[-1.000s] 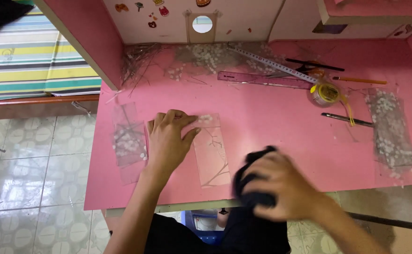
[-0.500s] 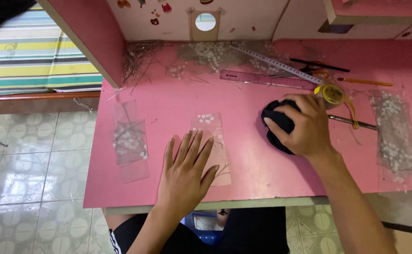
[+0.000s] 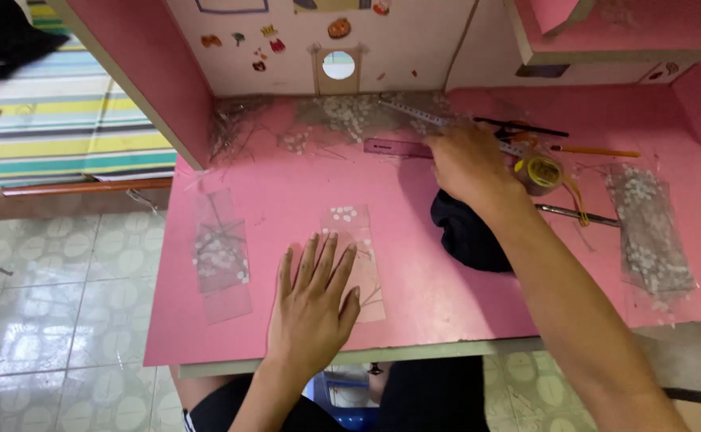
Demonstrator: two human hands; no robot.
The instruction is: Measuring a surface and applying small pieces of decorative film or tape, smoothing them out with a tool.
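Two hands work over a pink desk top (image 3: pixel 286 184) above pale tiled floor (image 3: pixel 54 320). The left hand (image 3: pixel 310 308) lies flat, fingers spread, on a clear flower-filled laminate strip (image 3: pixel 349 232) near the front edge. Further right, the right hand (image 3: pixel 466 164) reaches a purple plastic ruler (image 3: pixel 394 148); its fingertips are hidden, grip unclear. A black cloth (image 3: pixel 466 236) sits beneath its wrist.

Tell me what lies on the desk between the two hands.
In the head view, between the left hand flat on the clear sheet and the right hand at the rulers, there is bare pink desk; the dark cloth sits just beside that stretch.
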